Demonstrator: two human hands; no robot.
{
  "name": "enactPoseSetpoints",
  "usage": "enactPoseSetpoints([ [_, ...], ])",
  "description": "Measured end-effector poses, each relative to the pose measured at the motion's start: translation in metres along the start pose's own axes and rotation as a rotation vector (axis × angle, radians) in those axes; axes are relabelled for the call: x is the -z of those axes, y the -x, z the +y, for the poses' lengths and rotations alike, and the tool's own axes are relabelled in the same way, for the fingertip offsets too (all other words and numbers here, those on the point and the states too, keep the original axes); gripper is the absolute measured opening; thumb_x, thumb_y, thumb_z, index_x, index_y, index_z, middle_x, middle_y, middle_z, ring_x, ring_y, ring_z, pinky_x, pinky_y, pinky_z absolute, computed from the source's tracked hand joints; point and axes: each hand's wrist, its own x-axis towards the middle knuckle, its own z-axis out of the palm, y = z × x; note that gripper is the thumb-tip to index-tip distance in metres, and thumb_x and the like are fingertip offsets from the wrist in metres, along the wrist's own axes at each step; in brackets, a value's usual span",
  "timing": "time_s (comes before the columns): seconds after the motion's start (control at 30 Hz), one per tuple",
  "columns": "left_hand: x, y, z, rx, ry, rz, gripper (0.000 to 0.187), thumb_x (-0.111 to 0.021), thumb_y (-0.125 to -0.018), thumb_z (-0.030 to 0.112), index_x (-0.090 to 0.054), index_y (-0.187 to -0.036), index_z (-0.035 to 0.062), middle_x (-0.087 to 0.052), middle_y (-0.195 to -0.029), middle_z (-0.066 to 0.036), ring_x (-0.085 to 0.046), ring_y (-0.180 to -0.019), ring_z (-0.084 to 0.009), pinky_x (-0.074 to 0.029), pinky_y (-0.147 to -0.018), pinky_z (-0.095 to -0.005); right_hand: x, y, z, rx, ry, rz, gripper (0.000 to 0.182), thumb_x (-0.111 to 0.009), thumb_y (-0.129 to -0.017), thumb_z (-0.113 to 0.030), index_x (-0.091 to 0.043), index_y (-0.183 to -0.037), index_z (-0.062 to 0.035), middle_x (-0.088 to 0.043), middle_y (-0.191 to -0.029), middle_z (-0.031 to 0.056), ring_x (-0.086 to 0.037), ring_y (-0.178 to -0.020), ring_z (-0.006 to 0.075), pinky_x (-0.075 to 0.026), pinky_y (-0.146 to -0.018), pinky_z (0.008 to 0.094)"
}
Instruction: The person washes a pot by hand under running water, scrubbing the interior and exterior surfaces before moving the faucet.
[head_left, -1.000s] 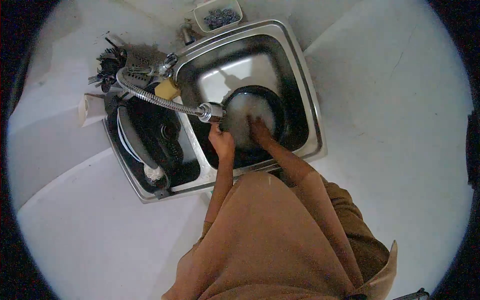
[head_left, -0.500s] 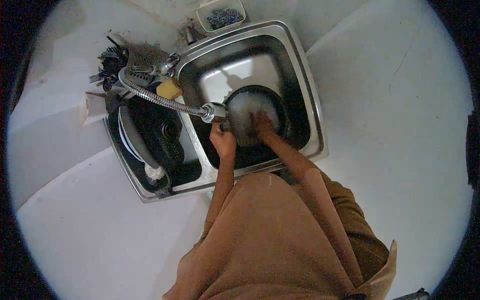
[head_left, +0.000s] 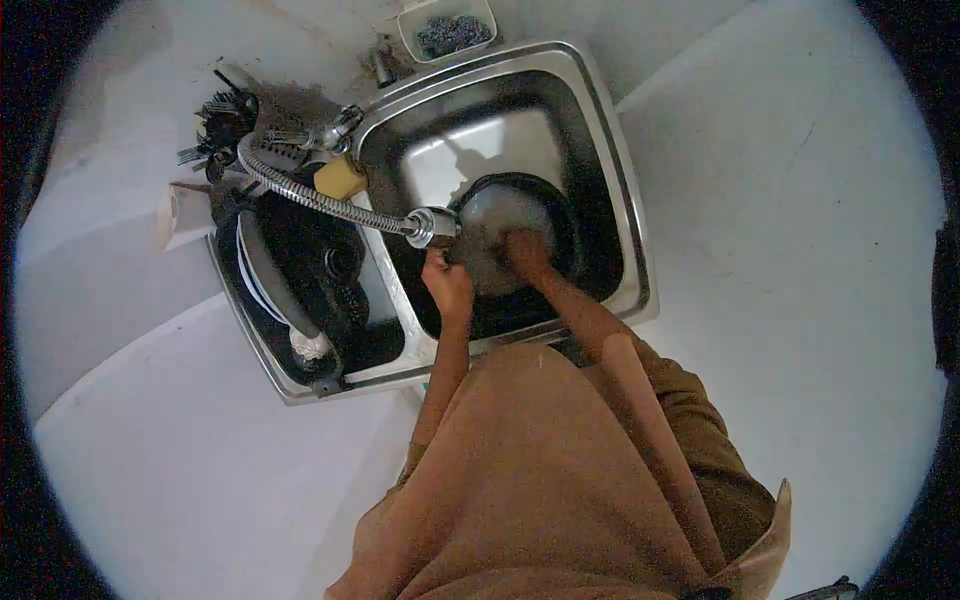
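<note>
A dark round pan with cloudy, greyish liquid inside sits in the larger basin. My left hand is closed at the pan's left edge, just under the faucet head, which partly covers that spot. Inside the pan is my right hand, pressed toward the bottom. Its fingers are blurred and dim, so whether they hold anything does not show.
A steel double sink surrounds the work. Its left side holds a rack with plates. A yellow sponge lies by the divider. Cutlery stands upper left; a white container with scouring pads sits behind.
My right hand has shifted slightly within the pan, its fingers now bent more to the left. My left hand stays at the pan's edge.
</note>
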Motion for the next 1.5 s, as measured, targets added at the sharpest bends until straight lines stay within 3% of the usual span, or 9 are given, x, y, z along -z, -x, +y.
enactPoseSetpoints([
  [0.1,0.002,-0.002,-0.005,0.023,0.148,-0.011,0.031,-0.045,-0.064,-0.004,-0.058,-0.091,-0.0042,-0.061,-0.08,-0.019,-0.056,-0.071,-0.0299,-0.045,-0.07,-0.0361,-0.015,-0.018,0.009,0.026,0.077,0.016,0.044,-0.063,-0.078,-0.026,-0.055,-0.116,-0.0054,-0.057,-0.112,0.023,-0.057,-0.102,0.0351,-0.048,-0.082,0.0492],
  [0.17,0.001,-0.004,-0.016,0.086,0.151,-0.093,0.027,-0.046,-0.064,-0.002,-0.057,-0.087,-0.0051,-0.059,-0.076,-0.019,-0.055,-0.069,-0.0287,-0.045,-0.069,-0.0358,0.019,0.004,-0.011,0.193,0.295,0.48,0.056,-0.062,-0.078,-0.02,-0.044,-0.128,-0.0038,-0.05,-0.122,0.0257,-0.055,-0.106,0.0373,-0.049,-0.082,0.0481],
  [0.27,0.006,-0.005,0.007,0.158,0.178,-0.094,0.026,-0.045,-0.062,-0.001,-0.056,-0.085,-0.0062,-0.059,-0.075,-0.018,-0.055,-0.07,-0.0284,-0.045,-0.07,-0.0364,0.021,0.022,-0.013,0.022,-0.013,0.037,0.068,-0.061,-0.077,-0.013,-0.03,-0.138,-0.004,-0.047,-0.125,0.0266,-0.053,-0.106,0.0407,-0.048,-0.084,0.0464],
  [0.37,0.008,-0.003,0.012,0.175,-0.058,-0.127,0.028,-0.045,-0.061,-0.001,-0.055,-0.086,-0.0066,-0.057,-0.076,-0.018,-0.053,-0.069,-0.0284,-0.045,-0.071,-0.0368,-0.108,-0.033,0.049,0.113,0.122,0.265,0.075,-0.061,-0.076,-0.009,-0.023,-0.141,-0.0033,-0.05,-0.12,0.0256,-0.054,-0.103,0.0412,-0.048,-0.084,0.0469],
  [0.7,0.008,-0.002,0.005,0.056,-0.034,-0.152,0.034,-0.044,-0.061,-0.002,-0.055,-0.093,-0.0053,-0.058,-0.082,-0.022,-0.056,-0.074,-0.0367,-0.045,-0.074,-0.0375,-0.054,-0.036,0.034,0.054,0.265,-0.165,0.036,-0.05,-0.085,-0.02,-0.053,-0.116,-0.001,-0.056,-0.114,0.0178,-0.053,-0.106,0.0364,-0.043,-0.089,0.0468],
  [0.77,0.002,0.0,0.0,-0.003,0.158,-0.001,0.034,-0.044,-0.061,-0.004,-0.055,-0.093,-0.0045,-0.058,-0.08,-0.021,-0.057,-0.075,-0.036,-0.045,-0.073,-0.0382,-0.1,-0.057,0.061,0.27,0.513,0.491,0.037,-0.045,-0.088,-0.019,-0.051,-0.12,-0.0031,-0.055,-0.116,0.019,-0.048,-0.113,0.0352,-0.041,-0.092,0.0463],
  [1.07,-0.002,-0.006,-0.001,0.124,-0.009,-0.099,0.032,-0.043,-0.062,-0.007,-0.056,-0.091,-0.0046,-0.057,-0.075,-0.02,-0.059,-0.074,-0.0359,-0.047,-0.069,-0.0388,0.003,0.025,-0.009,0.127,-0.083,0.166,0.059,-0.051,-0.08,-0.003,-0.033,-0.136,-0.0039,-0.051,-0.12,0.0238,-0.05,-0.109,0.0416,-0.043,-0.091,0.0467],
  [1.3,-0.007,-0.004,-0.021,-0.028,0.048,-0.099,0.031,-0.044,-0.063,-0.004,-0.056,-0.092,-0.0048,-0.056,-0.073,-0.021,-0.055,-0.067,-0.0376,-0.045,-0.065,-0.0384,-0.057,-0.015,0.031,0.277,-0.013,0.196,0.044,-0.055,-0.077,-0.005,-0.049,-0.121,-0.0026,-0.056,-0.111,0.0222,-0.057,-0.095,0.0432,-0.047,-0.082,0.0484],
  [1.5,-0.002,-0.002,-0.017,0.058,0.058,-0.199,0.03,-0.045,-0.064,-0.003,-0.055,-0.093,-0.0046,-0.058,-0.074,-0.02,-0.054,-0.066,-0.0355,-0.045,-0.066,-0.0363,-0.03,-0.028,0.02,0.2,0.19,0.283,0.033,-0.055,-0.081,-0.018,-0.056,-0.112,-0.0055,-0.051,-0.121,0.0185,-0.048,-0.112,0.0392,-0.04,-0.093,0.0505],
])
